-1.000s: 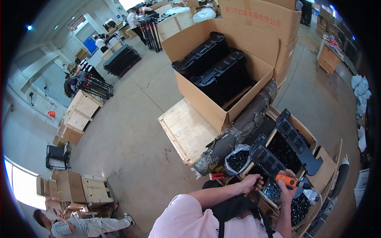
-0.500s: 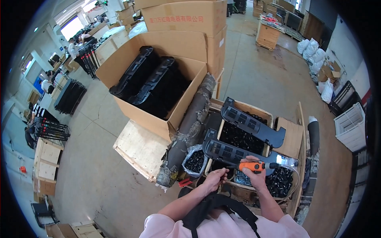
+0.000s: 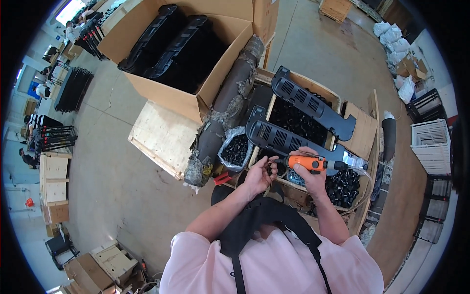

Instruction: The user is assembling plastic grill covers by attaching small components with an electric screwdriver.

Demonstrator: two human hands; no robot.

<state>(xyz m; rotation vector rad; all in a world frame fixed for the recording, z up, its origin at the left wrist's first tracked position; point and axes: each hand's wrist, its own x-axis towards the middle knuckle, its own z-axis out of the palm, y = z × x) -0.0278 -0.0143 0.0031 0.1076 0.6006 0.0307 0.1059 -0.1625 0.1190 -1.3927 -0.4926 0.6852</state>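
My right hand [image 3: 314,177] is wrapped around an orange screwdriver-like air tool [image 3: 306,162], its dark tip pointing left and a clear hose at its back end. Close to that tip, my left hand [image 3: 260,176] is closed with the fingers pinched; what they hold is too small and dark to name. Just beyond the tool lies a black slotted plastic panel [image 3: 279,134], with a second such panel [image 3: 307,100] farther off. Both rest across wooden bins. Small black parts [image 3: 342,188] fill a bin to the right of my right hand, and silvery screws [image 3: 294,177] lie beside the tool.
A clear bag of small black parts [image 3: 235,150] stands left of the bins, near a red-handled thing [image 3: 223,178]. Beyond it runs a worn padded roll [image 3: 223,110]. A big cardboard box [image 3: 161,90] holds black plastic housings [image 3: 188,51]. Other people work far left.
My view has tilted downward, so the scene sits higher. My left hand and the tool's tip have come closer together. The panels stay in place on the bins.
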